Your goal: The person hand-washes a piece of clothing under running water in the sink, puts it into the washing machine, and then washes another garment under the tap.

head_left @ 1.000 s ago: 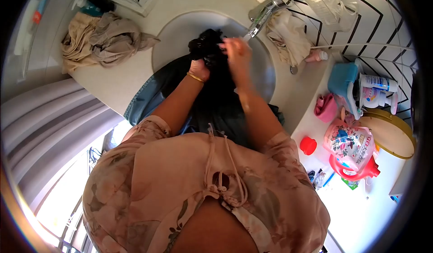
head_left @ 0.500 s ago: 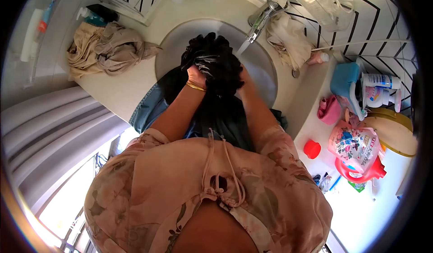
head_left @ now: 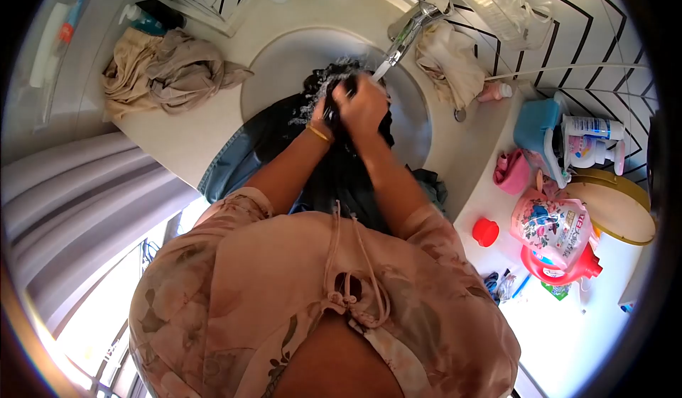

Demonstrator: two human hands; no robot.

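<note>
A dark wet garment [head_left: 273, 132] hangs over the front rim of the round sink [head_left: 270, 57], its black cloth bunched up in the basin. My left hand [head_left: 321, 116] grips a fold of it from the left side. Closed over the same bunch, my right hand [head_left: 364, 107] is pressed close to the left one. Water runs from the chrome faucet [head_left: 408, 39] beside my right hand, and drops splash about the black cloth. Part of my left hand's fingers is hidden by the cloth and by my right hand.
Beige cloths [head_left: 185, 71] lie on the counter at left, and a cream cloth [head_left: 447, 57] is bunched behind the faucet. On the right ledge stand a blue container [head_left: 536, 124], a pink pouch [head_left: 547, 227], a red cap [head_left: 486, 232] and a red bottle [head_left: 579, 266].
My right hand has come inward and up over the bunch, beside my left hand. The raised black cloth has sunk lower into the basin, and water now splashes around it.
</note>
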